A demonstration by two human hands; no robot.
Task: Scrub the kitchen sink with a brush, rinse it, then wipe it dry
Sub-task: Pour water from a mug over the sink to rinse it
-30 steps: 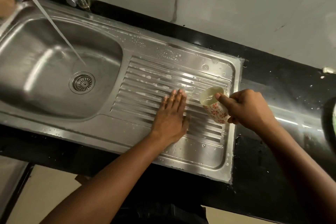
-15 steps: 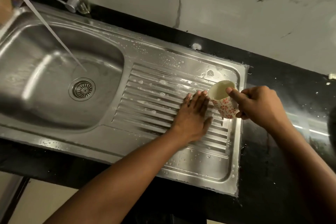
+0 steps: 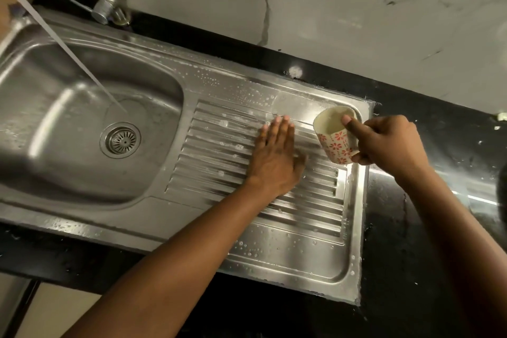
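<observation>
While water (image 3: 79,60) is run into the sink (image 3: 41,123) basin, the drainboard (image 3: 216,151) is pressed by the flat, open left grip (image 3: 274,162); if the cup (image 3: 333,143) clasped in the right grip (image 3: 389,143) is overtipped, the worktop (image 3: 406,241) could be flooded.

The left hand (image 3: 277,156) is laid flat on the drainboard (image 3: 219,151). The cup (image 3: 336,137) is held just to its right in the right hand (image 3: 389,143), at the drainboard's far right corner. The basin (image 3: 55,132) is set left of the left hand, with the drain (image 3: 120,140) in its floor and the tap (image 3: 105,9) behind it. The sink (image 3: 82,228) is sunk in the desk (image 3: 411,228).
</observation>
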